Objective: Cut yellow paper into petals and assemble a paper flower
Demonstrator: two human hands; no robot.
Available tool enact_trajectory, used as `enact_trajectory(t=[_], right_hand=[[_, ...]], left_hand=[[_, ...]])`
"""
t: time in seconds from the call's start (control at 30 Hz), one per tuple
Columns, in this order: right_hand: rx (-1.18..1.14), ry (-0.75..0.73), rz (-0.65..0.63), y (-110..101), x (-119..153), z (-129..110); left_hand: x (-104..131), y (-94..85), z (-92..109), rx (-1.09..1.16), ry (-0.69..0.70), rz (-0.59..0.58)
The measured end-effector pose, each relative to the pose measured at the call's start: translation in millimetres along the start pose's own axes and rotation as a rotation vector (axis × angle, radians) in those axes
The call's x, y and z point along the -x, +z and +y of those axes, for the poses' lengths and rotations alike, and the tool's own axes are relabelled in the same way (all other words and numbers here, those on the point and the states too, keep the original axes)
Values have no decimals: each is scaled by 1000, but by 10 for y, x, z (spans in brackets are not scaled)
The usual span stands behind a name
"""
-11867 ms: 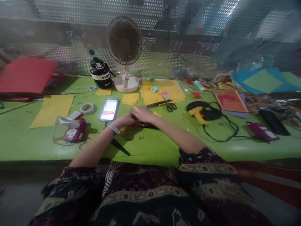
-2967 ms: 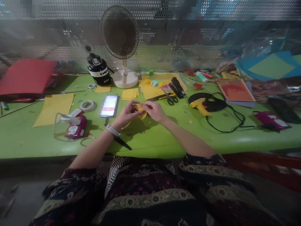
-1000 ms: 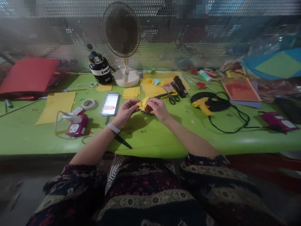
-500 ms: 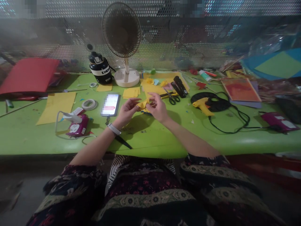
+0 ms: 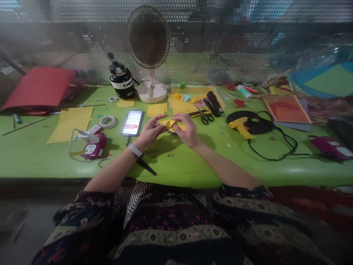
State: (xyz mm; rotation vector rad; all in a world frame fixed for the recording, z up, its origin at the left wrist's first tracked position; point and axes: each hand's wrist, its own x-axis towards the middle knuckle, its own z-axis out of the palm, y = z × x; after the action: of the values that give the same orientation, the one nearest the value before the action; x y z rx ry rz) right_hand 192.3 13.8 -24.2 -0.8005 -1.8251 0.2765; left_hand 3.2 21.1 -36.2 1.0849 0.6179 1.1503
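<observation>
A small folded piece of yellow paper (image 5: 168,123) is pinched between both my hands above the green table. My left hand (image 5: 151,131) grips its left side between thumb and fingers. From the right, my right hand (image 5: 188,129) holds the other side, fingers curled over it. Just beneath lies something yellow and blue, mostly hidden by the paper and hands. Beyond my right hand are scissors (image 5: 205,117) and a black stapler (image 5: 213,103). A phone (image 5: 132,123) with a lit screen lies left of my left hand.
A fan (image 5: 151,92) and a dark bottle (image 5: 121,82) stand at the back. On the right, a yellow glue gun (image 5: 239,127) trails its cable across the green table (image 5: 193,165). A tape roll (image 5: 107,122) and a purple power block (image 5: 95,147) sit on the left.
The camera view has shifted slightly, moving the background right. My right hand's fingers have curled in closer over the yellow paper. Both hands keep hold of it.
</observation>
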Motion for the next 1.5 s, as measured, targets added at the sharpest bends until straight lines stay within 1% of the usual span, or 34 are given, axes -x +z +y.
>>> enact_trajectory(t=[0.13,0.27,0.37,0.43,0.53,0.63,0.8,0.97,1.07,1.13,1.23,1.33,1.4,1.5], right_hand=[[-203,138,-24,-2,12,-38],[-421,303,-68,10,22,-57],[-486,388,-65,22,26,-49],[-473,404,-54,29,30,-39],[-430,370,-24,34,38,-29],[-390,311,-23,26,42,-31],[-268,196,-52,6,35,-22],[10,-24,-68,13,14,28],[214,-155,-119,13,20,64],[328,-198,-158,16,32,87],[420,-202,-224,36,45,117],[365,-181,-250,64,45,130],[240,-146,-226,72,44,122],[46,-45,-181,55,53,91]], left_hand=[[0,-21,-7,53,-33,-31],[2,-13,-22,77,-28,-66],[4,-2,-36,67,-19,-61],[6,-2,-49,55,-20,-62],[4,-14,-69,59,-26,-91],[0,-21,-72,63,-29,-112],[16,21,-40,60,-31,-76],[44,65,6,114,-57,-19],[38,68,31,144,-78,17],[27,64,38,168,-78,40],[17,53,40,197,-68,68],[17,42,51,178,-69,78],[19,41,64,173,-63,86],[20,49,74,143,-33,68]])
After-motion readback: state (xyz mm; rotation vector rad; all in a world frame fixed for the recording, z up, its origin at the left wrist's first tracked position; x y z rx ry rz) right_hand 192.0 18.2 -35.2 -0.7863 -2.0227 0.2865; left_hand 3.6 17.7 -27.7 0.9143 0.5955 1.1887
